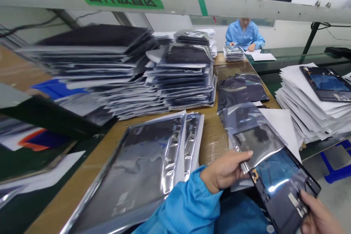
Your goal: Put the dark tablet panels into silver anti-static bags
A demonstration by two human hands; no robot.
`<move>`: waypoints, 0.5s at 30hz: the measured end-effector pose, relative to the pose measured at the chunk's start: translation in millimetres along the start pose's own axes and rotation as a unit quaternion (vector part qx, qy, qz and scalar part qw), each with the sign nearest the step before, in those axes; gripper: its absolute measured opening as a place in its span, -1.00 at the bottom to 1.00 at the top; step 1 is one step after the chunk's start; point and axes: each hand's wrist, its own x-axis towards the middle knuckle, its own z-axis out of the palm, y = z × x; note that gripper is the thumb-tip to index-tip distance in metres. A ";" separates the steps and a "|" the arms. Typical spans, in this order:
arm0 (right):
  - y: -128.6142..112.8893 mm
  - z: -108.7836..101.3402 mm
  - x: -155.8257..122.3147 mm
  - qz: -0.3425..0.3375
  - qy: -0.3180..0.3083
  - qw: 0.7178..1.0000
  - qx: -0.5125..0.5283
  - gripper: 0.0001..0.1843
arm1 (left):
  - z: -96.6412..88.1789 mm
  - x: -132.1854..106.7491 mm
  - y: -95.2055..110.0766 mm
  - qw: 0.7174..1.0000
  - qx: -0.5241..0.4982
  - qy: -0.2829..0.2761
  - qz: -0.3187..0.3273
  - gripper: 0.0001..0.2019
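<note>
We hold a dark panel half out of a silver bag at the near edge of the wooden table.

Our left hand [223, 172] pinches the open mouth of the silver bag [253, 135], thumb on top; our right hand [318, 215] grips the lower corner of the dark panel [285, 186], whose upper end sits inside the bag. Left of the panel a flat bagged stack [142, 168] lies on the wooden table [211, 131]. Beyond the panel rise tall piles of bagged parts [181, 76]; to its right, white sheets [307, 113] carry another panel [326, 84]. Far beyond, a person in blue [245, 36] sits.
</note>
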 end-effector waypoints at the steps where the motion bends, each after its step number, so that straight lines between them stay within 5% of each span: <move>1: -1.0 13.7 5.5 -0.010 -0.019 1.000 -0.003 -0.43 | 4.8 -3.6 -4.1 1.000 0.014 -0.025 -0.014 -0.76; 5: 1.2 68.1 25.5 -0.089 -0.080 0.993 0.012 -0.37 | 24.2 -16.3 -18.2 0.994 0.055 -0.076 -0.063 -0.68; 8: 1.9 81.7 28.1 -0.105 -0.109 0.989 -0.005 -0.38 | 27.6 -25.2 -15.7 0.996 0.052 -0.062 -0.042 -0.74; 11: -8.9 58.3 24.3 -0.154 -0.069 0.984 -0.053 -0.26 | 19.5 -30.4 -6.5 0.993 0.060 -0.096 -0.038 -0.76; 15: -34.4 4.8 29.6 -0.271 0.150 0.942 -0.128 -0.17 | 6.2 -17.8 -5.7 0.978 0.095 -0.164 -0.088 -0.73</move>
